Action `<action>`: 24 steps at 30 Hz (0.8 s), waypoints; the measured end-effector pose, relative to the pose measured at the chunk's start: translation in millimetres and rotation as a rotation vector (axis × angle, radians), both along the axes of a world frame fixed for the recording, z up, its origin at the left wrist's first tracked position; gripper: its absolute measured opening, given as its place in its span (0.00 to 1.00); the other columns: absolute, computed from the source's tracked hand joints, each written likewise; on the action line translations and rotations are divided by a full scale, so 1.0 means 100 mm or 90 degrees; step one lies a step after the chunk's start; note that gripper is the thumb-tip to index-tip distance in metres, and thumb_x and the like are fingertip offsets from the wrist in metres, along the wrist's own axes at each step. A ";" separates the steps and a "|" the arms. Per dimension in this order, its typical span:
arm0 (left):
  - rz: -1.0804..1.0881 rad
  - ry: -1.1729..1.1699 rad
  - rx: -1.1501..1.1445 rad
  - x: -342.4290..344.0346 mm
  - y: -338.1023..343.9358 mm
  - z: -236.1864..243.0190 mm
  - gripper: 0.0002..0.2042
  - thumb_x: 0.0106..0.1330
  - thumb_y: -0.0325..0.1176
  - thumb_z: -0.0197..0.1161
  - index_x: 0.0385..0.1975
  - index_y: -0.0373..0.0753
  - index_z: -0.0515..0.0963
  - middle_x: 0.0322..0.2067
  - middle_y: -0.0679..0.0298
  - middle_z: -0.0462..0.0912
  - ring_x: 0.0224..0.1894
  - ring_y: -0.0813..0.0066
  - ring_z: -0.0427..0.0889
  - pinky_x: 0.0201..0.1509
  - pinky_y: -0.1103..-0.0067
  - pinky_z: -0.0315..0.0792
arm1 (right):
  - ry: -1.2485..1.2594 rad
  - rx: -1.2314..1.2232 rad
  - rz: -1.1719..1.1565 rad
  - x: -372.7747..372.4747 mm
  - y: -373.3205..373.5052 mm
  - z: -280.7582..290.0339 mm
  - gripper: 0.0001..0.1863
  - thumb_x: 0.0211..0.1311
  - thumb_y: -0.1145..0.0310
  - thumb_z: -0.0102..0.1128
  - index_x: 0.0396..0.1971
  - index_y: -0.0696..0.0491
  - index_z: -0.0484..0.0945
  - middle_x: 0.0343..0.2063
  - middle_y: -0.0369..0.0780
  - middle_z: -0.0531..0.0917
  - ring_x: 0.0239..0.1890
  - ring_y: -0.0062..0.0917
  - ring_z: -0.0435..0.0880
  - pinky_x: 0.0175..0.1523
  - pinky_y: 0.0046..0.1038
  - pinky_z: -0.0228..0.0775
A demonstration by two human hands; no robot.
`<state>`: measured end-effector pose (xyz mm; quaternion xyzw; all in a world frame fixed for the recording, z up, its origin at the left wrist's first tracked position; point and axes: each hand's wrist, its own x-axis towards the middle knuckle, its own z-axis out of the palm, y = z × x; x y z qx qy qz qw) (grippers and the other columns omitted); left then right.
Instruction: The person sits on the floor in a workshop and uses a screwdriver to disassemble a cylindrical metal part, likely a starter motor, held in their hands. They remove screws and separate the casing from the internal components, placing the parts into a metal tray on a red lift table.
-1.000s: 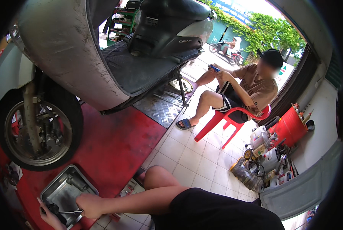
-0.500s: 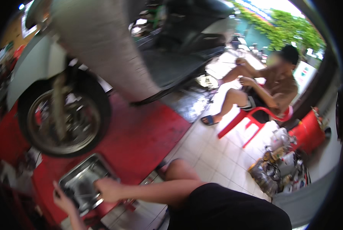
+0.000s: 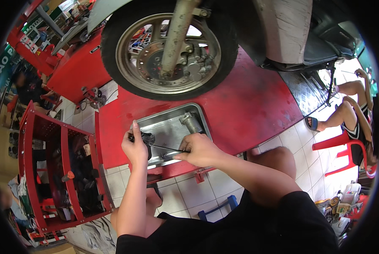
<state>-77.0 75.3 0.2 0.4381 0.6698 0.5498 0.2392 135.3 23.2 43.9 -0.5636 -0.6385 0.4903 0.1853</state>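
My left hand point(image 3: 135, 146) is closed round a small dark metal part point(image 3: 147, 138) over the left side of a shallow metal tray point(image 3: 164, 119). In my right hand point(image 3: 201, 151), a thin dark rod-like tool point(image 3: 169, 148) is pinched, its far end reaching to the part in my left hand. Whether the tip touches or enters that part, I cannot tell. Beyond my right hand, a grey metal cylinder with a flanged end point(image 3: 192, 122) lies in the tray. The tray rests on a red platform point(image 3: 257, 106).
A scooter's front wheel point(image 3: 109, 55) with a brake disc stands behind the tray. To the left is a red open-shelved cart point(image 3: 66, 131) holding dark items. A blue-framed low object point(image 3: 218, 208) sits below. At right, a person sits on a red chair point(image 3: 346, 148).
The view has swung left, so wheel and tray appear further right. My right hand, earlier down in the tray, now holds the thin tool against or near the part in my left hand.
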 end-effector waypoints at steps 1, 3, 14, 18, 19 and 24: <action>-0.002 -0.002 -0.006 0.02 0.00 0.02 0.27 0.69 0.54 0.62 0.20 0.32 0.73 0.18 0.68 0.73 0.23 0.83 0.68 0.29 0.81 0.65 | -0.010 0.011 -0.006 -0.01 0.00 -0.04 0.20 0.59 0.55 0.68 0.35 0.59 0.85 0.31 0.51 0.86 0.39 0.43 0.86 0.46 0.42 0.75; -0.009 -0.018 -0.015 0.03 0.00 0.02 0.27 0.69 0.54 0.61 0.20 0.32 0.74 0.18 0.68 0.73 0.23 0.83 0.68 0.29 0.81 0.65 | -0.046 -0.070 -0.005 -0.03 0.04 0.10 0.21 0.62 0.53 0.65 0.35 0.59 0.86 0.31 0.51 0.86 0.40 0.43 0.85 0.48 0.41 0.74; -0.059 0.065 -0.005 0.14 -0.05 -0.09 0.22 0.69 0.48 0.63 0.25 0.31 0.76 0.20 0.65 0.76 0.24 0.80 0.71 0.31 0.79 0.68 | -0.031 0.001 -0.016 0.00 0.03 0.05 0.17 0.61 0.60 0.66 0.37 0.61 0.82 0.33 0.51 0.86 0.41 0.40 0.86 0.46 0.39 0.74; -0.061 0.039 -0.017 0.12 -0.05 -0.14 0.22 0.69 0.49 0.63 0.25 0.31 0.76 0.19 0.65 0.76 0.24 0.80 0.70 0.31 0.79 0.67 | -0.076 -0.005 0.002 -0.01 0.06 0.06 0.18 0.62 0.59 0.65 0.36 0.63 0.82 0.30 0.51 0.85 0.39 0.42 0.86 0.45 0.42 0.74; -0.060 0.044 -0.015 0.11 -0.05 -0.14 0.23 0.69 0.49 0.63 0.25 0.31 0.76 0.19 0.66 0.75 0.24 0.81 0.70 0.31 0.79 0.67 | -0.062 0.032 0.004 -0.01 0.05 0.02 0.19 0.62 0.59 0.66 0.36 0.63 0.82 0.28 0.50 0.85 0.37 0.41 0.86 0.43 0.41 0.73; -0.048 0.034 -0.018 0.10 -0.06 -0.10 0.23 0.69 0.49 0.62 0.25 0.31 0.76 0.19 0.66 0.75 0.24 0.81 0.70 0.30 0.80 0.67 | 0.146 -0.067 -0.078 -0.18 -0.01 -0.19 0.21 0.63 0.55 0.67 0.31 0.63 0.80 0.17 0.38 0.77 0.20 0.23 0.76 0.28 0.31 0.67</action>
